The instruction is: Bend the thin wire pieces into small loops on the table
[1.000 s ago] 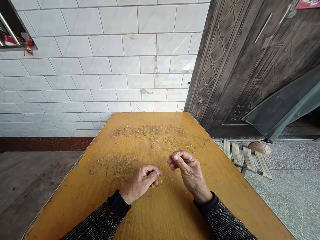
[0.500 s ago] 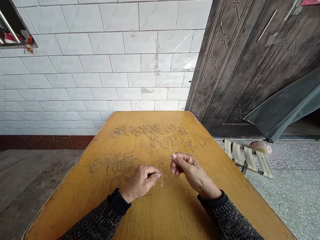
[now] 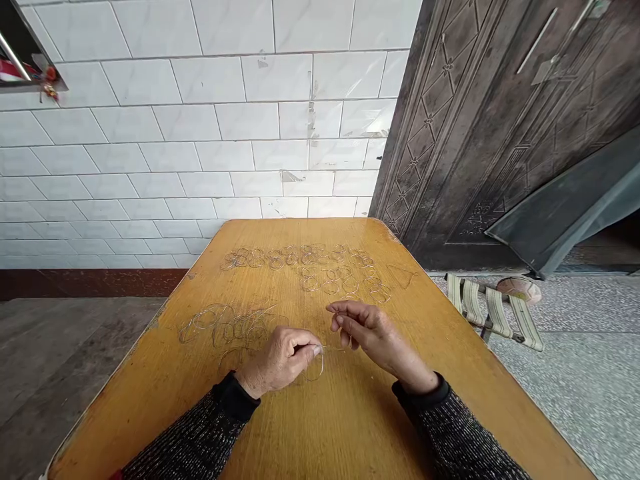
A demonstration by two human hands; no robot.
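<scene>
My left hand is closed, with thumb and forefinger pinching a thin wire. A loop of this wire hangs below the fingertips, and a short straight end points right toward my other hand. Just to the right, my right hand hovers with its forefinger stretched out and its fingers loosely apart. The wire's end comes close to its lower fingers; whether they touch is unclear. Left of my left hand lies a tangle of loose wire pieces, partly covered by that hand.
Rows of twisted wire loops lie across the far part of the wooden table. A triangular bent wire is at their right. Beyond stand a tiled wall and dark door. A strapped stool and ball are right.
My right hand has moved slightly left, closer to my left hand, and its forefinger has straightened. The straight wire end now shows between the hands. My left hand keeps its pinch.
</scene>
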